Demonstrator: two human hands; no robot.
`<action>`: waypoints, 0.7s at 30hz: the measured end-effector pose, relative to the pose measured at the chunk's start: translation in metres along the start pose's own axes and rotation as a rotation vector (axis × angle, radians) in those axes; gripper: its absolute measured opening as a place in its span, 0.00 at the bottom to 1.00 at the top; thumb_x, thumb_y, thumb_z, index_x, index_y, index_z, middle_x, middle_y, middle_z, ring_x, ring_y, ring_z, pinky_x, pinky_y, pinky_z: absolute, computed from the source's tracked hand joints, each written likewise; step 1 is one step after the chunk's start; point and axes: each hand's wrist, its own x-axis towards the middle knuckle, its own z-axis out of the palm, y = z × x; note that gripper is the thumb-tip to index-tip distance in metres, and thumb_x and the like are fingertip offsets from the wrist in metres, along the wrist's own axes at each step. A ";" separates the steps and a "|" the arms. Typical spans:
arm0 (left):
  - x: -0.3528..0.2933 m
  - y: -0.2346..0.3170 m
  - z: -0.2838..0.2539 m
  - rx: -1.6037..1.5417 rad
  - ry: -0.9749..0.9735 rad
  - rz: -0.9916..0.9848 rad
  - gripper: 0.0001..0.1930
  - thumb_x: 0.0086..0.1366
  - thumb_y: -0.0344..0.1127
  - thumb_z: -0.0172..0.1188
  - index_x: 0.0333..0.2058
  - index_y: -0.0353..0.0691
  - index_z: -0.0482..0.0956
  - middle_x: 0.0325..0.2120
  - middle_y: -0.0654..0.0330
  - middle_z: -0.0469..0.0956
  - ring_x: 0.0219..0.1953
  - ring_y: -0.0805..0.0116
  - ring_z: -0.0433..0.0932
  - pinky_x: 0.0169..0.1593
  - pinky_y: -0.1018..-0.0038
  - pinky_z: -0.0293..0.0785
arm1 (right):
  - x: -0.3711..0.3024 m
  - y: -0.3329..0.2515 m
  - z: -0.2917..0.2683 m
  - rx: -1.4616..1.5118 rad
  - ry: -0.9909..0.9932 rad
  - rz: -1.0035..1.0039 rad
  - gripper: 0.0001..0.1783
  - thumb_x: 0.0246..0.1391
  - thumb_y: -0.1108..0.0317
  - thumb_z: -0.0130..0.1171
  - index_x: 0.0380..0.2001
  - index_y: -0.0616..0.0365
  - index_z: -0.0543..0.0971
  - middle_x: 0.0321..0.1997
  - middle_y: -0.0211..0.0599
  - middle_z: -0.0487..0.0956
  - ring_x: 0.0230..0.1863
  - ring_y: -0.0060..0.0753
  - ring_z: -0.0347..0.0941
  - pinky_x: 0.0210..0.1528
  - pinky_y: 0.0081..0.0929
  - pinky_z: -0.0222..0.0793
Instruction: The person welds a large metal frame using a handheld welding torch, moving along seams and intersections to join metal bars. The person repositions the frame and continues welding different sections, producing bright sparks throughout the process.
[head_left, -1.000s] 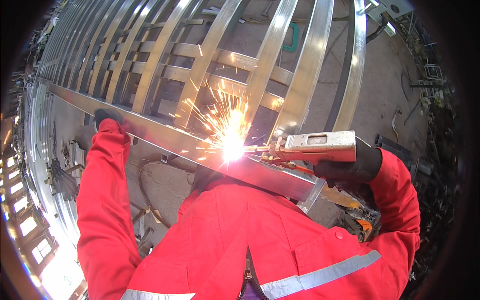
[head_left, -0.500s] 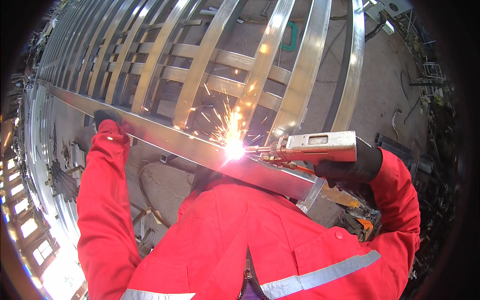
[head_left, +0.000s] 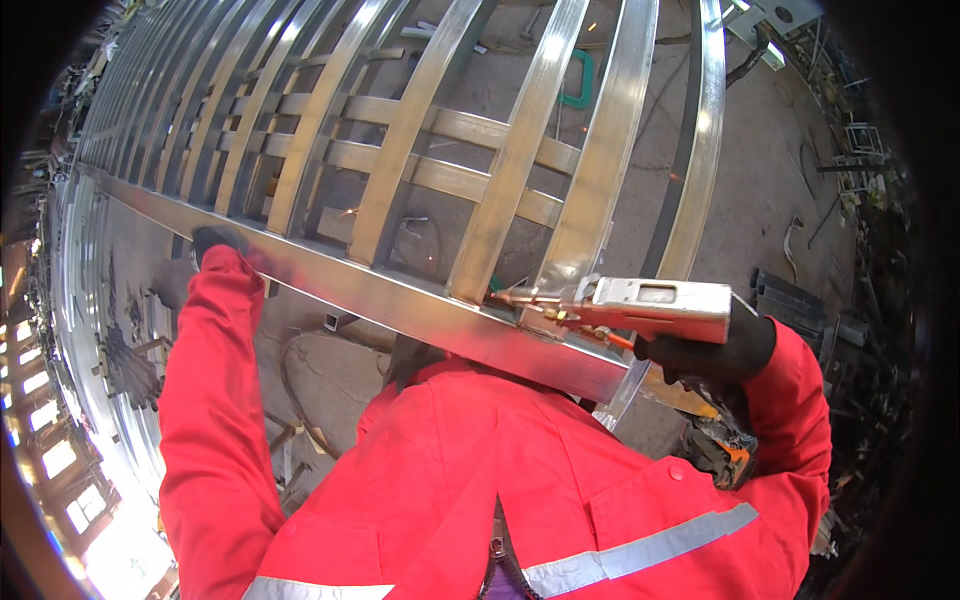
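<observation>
My right hand (head_left: 705, 345), in a black glove, grips a pale box-bodied welding gun (head_left: 660, 303). Its copper-coloured nozzle points left, close to the joint where an upright slat (head_left: 515, 170) meets the long metal beam (head_left: 400, 300). No arc shows at the tip. My left hand (head_left: 217, 242), also black-gloved, is closed over the same beam farther left; its fingertips are hidden. An orange-red hose or cable (head_left: 612, 338) runs beneath the gun toward my right hand. The beam crosses in front of my red jacket.
Many parallel metal slats stretch away from the beam, with short crossbars (head_left: 470, 125) behind them. A green clamp-like frame (head_left: 577, 78) lies beyond on the floor. Dark scrap lies at right, and bright metal lengths run along the left. A black-and-orange object (head_left: 722, 450) sits beneath my right forearm.
The bright arc and spray of sparks at the nozzle have gone out; a few stray sparks linger. The gun and my right hand have shifted slightly right. My left hand stays on the beam.
</observation>
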 end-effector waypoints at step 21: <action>0.105 -0.023 0.106 0.080 0.088 0.025 0.08 0.64 0.41 0.59 0.35 0.54 0.87 0.37 0.71 0.85 0.38 0.71 0.84 0.31 0.63 0.74 | -0.078 0.124 -0.044 0.535 1.292 -0.413 0.22 0.64 0.53 0.58 0.44 0.65 0.78 0.23 0.32 0.76 0.20 0.24 0.73 0.20 0.22 0.71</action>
